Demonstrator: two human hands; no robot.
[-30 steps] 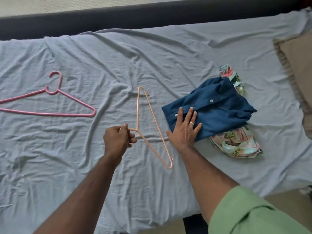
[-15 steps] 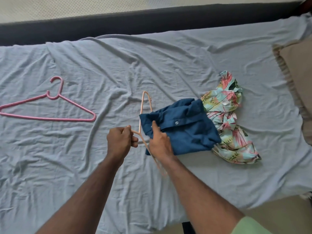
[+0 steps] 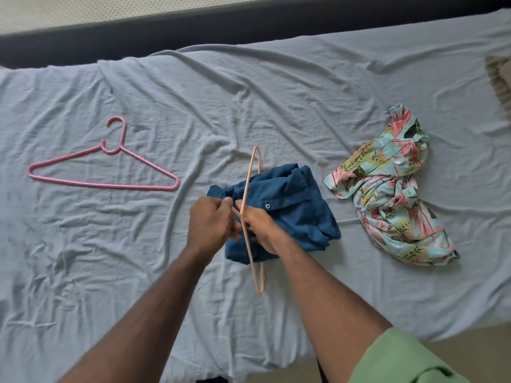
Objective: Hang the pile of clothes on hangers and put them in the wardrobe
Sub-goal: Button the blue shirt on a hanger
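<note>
Now our left hand (image 3: 211,223) curls round the neck of the peach hanger (image 3: 250,217), which stands on edge across the blue shirt (image 3: 293,208) at mid-bed. Our right hand (image 3: 260,230) grips the shirt's near edge, fingers curled into the cloth beside the hanger. Well to the right lies the floral shirt (image 3: 392,194); the pink hanger (image 3: 110,164) lies flat to the left on the sheet (image 3: 249,92).

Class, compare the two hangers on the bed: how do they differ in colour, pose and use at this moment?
The pink hanger is deeper pink; the peach hanger is paler. The pink hanger lies flat on the sheet, untouched; the peach hanger is gripped by the left hand over the blue shirt. Both are thin and triangular.
</note>
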